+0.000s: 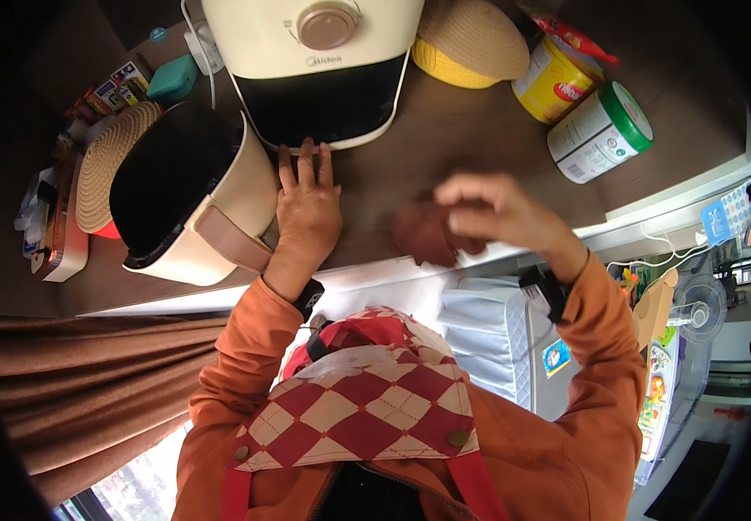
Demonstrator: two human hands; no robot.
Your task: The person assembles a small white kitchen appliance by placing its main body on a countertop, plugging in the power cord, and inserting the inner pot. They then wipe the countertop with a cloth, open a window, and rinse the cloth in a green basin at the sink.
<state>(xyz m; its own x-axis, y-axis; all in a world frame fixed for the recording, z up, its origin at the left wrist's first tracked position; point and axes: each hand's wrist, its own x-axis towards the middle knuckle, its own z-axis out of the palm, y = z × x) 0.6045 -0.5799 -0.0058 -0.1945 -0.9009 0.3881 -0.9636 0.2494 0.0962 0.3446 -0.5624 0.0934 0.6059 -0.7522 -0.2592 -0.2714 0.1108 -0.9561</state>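
Left fingers (307, 167) loosely spread, holding nothing, tips at near edge of cream air fryer (314, 39). Right fingers (471, 189) closed round reddish-brown cloth (426, 233), kinda blurry tbh, at near edge of surface (479, 130). Fryer basket (251, 184) with tan handle sits just left of my left fingers; yellow tin (549, 76) and green-lidded tub (592, 135) at far right.

Brown cloth (423, 233), blurred; cream appliance (314, 71), top cropped
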